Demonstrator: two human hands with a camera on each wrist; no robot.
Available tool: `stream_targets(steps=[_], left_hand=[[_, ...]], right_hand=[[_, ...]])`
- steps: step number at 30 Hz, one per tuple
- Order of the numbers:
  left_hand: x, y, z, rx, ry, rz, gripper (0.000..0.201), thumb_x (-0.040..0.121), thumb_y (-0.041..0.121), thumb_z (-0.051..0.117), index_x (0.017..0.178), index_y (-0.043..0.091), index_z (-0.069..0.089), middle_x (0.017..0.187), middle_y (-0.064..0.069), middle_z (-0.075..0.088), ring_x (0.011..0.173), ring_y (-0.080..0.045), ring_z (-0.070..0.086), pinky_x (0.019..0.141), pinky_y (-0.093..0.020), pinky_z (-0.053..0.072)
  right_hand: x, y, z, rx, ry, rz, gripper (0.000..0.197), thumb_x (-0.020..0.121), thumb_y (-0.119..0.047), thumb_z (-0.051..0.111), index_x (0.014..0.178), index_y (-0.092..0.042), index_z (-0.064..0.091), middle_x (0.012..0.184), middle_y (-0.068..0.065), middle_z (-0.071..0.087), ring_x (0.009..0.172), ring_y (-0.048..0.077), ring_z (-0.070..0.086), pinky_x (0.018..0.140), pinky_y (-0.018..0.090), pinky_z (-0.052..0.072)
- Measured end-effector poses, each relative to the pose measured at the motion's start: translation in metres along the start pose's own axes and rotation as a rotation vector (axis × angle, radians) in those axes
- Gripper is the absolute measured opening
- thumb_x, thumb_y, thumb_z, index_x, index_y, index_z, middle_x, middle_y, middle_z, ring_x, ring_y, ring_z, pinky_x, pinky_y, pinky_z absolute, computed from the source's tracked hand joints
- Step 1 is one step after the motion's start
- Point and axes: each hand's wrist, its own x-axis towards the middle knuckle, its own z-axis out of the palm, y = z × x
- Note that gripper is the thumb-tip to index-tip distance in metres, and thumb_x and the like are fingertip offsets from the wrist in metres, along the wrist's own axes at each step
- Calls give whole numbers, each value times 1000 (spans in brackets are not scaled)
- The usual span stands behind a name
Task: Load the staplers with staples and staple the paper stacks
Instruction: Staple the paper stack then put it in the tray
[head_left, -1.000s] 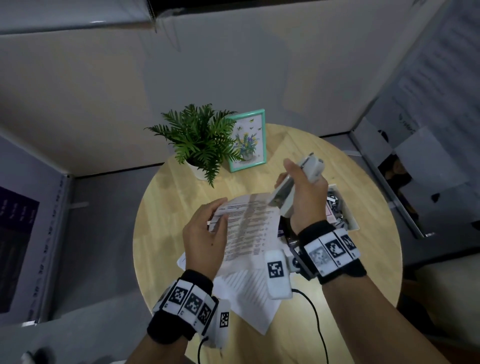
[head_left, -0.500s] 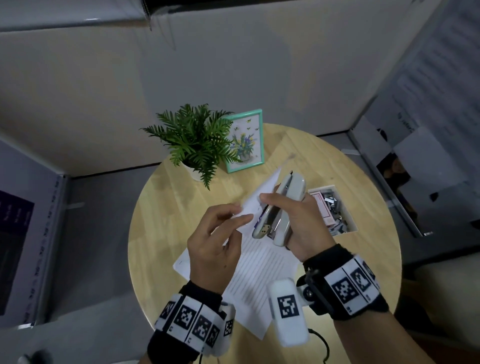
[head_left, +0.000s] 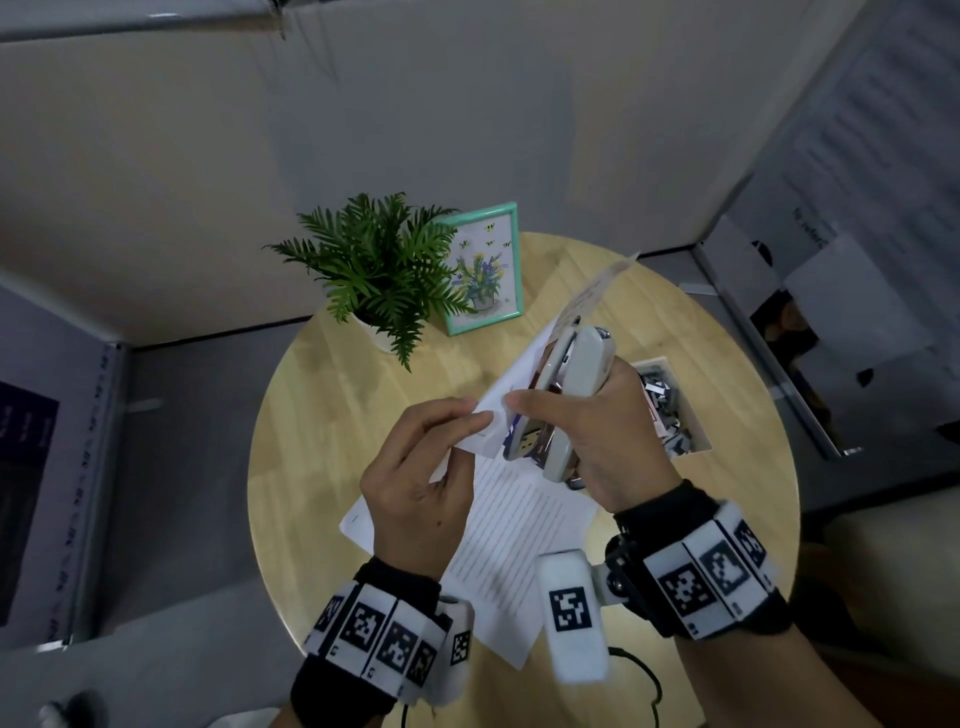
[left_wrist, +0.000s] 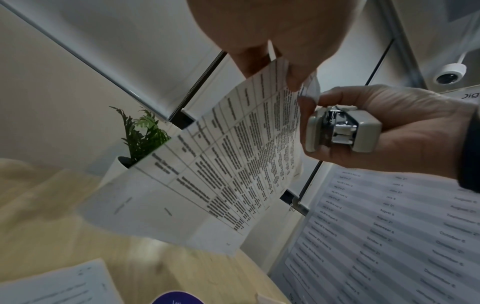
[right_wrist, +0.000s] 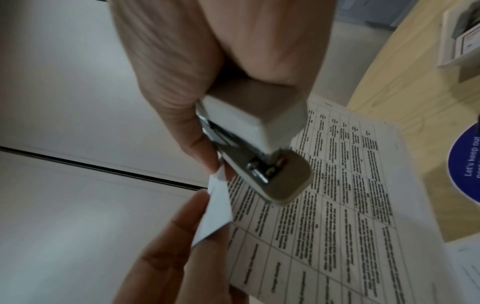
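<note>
Grey stapler (head_left: 571, 395) gripped upright in raised right hand (head_left: 605, 431); left hand (head_left: 421, 488) pinches paper (left_wrist: 233, 148) corner beside it, above table (head_left: 311, 441).

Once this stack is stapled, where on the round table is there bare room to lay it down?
Bare wood shows on the table left of the loose sheets, below the potted plant, and along the near right edge below the staple box. The middle is crowded: sheets, both hands, the stapler. The back holds the plant and picture frame.
</note>
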Motion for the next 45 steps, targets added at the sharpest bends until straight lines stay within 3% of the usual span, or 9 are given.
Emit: stream_targets(steps=[16,22,24,26,29,34,38,42,45], left_hand=[[-4,-3,-4,-13,-42,4,32,75,-24,59,92,0,73,91,-10,69,88,-8,63,82,-14,49],[0,-11,-11,-53,-239,-310,37,87,-4,51,118,10,65,106,5,69,100,1,64,88,-13,49],[5,-15,-14,-29,-333,-366,37,88,-6,47,113,12,67,105,5,71,97,0,65,86,-18,52],[15,-18,-15,-26,-349,-440,30,90,-7,48,100,15,67,90,12,69,80,7,63,71,-10,49],[33,-21,-19,-11,-256,-524,18,96,4,49,88,16,59,72,11,55,58,7,51,53,-3,37],[49,-44,-31,42,-28,-629,14,98,14,50,96,6,62,86,-4,59,83,-15,53,57,4,36],[48,-47,-39,86,78,-660,22,97,15,51,103,-3,62,93,-8,60,90,-15,55,71,-13,40],[34,-41,-47,113,116,-714,14,98,19,50,98,11,61,77,-3,61,63,5,59,62,-14,49],[26,-38,-47,126,133,-726,15,97,19,51,100,11,63,91,-7,65,84,-14,61,83,-34,50]], right_hand=[[4,13,5,70,111,85,24,70,-6,76,63,-15,54,66,12,51,64,26,53,57,40,49],[6,10,5,137,111,170,18,73,-3,73,73,-10,57,66,10,56,64,27,57,57,39,52],[6,7,4,108,91,173,16,75,-3,73,77,-10,58,66,9,60,64,27,59,59,39,53],[9,6,0,55,70,146,15,76,-2,71,86,-5,60,65,11,64,61,25,61,58,35,53],[19,10,-16,-2,116,151,40,72,-2,73,107,-2,53,77,16,65,64,27,63,64,40,56],[54,38,-69,-91,350,256,49,75,-8,68,112,-16,38,97,15,60,79,31,66,72,47,57],[80,69,-98,-587,338,242,40,82,-13,62,117,-3,46,100,14,60,91,33,60,73,37,48],[89,94,-101,-901,194,270,48,86,-26,62,124,0,50,119,20,61,108,37,59,88,41,49],[92,111,-99,-988,133,252,51,91,-31,55,137,-14,44,109,15,67,99,32,64,82,37,50]])
